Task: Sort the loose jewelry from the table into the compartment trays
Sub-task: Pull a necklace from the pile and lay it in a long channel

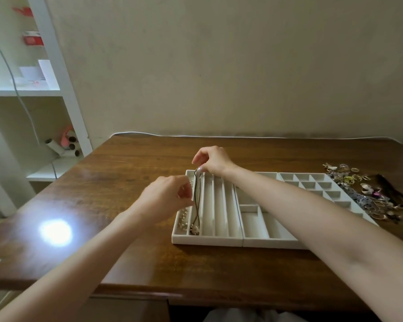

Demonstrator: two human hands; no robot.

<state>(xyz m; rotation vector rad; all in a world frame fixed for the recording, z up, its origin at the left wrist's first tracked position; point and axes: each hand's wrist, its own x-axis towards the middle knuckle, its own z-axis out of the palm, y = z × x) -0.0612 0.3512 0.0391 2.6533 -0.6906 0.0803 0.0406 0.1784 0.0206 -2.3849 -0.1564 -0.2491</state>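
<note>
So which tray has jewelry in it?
The leftmost tray, with long slots: a beaded chain and a dark cord necklace lie in it. The middle tray and grid tray show none.

Three trays (207,241), two hands (215,160) (two necklaces (196,214)).

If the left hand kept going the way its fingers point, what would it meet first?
Probably the dark cord necklace in the slotted tray; the left hand is blurred and may be touching it.

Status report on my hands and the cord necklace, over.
Right hand pinches top of dark cord necklace. Left hand at its middle, grip blurred. Cord lies in second slot of left tray. Nothing blocking; loose jewelry pile far right.
</note>
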